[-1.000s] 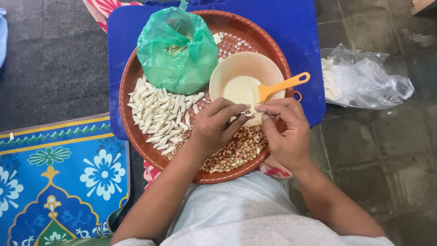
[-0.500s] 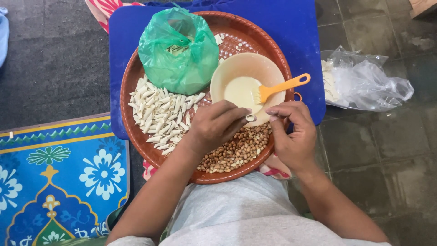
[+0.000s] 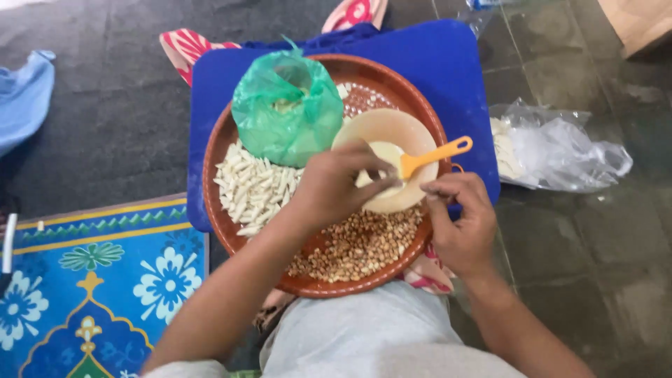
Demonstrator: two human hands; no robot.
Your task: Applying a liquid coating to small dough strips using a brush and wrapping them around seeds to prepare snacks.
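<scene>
The left hand [image 3: 336, 185] is reached over the beige bowl [image 3: 388, 136], fingers curled with tips dipped at the rim; whether anything is pinched cannot be told. The right hand [image 3: 458, 220] is loosely closed beside the bowl, contents not visible. The orange spoon [image 3: 434, 155] is rested in the bowl, handle pointed up-right. The bowl is set on the brown tray [image 3: 217, 203].

Dark stone tiles [image 3: 602, 266] cover the floor at right. A grey carpet [image 3: 105, 105] lies at left. A blue flowered mat [image 3: 91, 280] overlaps it.
</scene>
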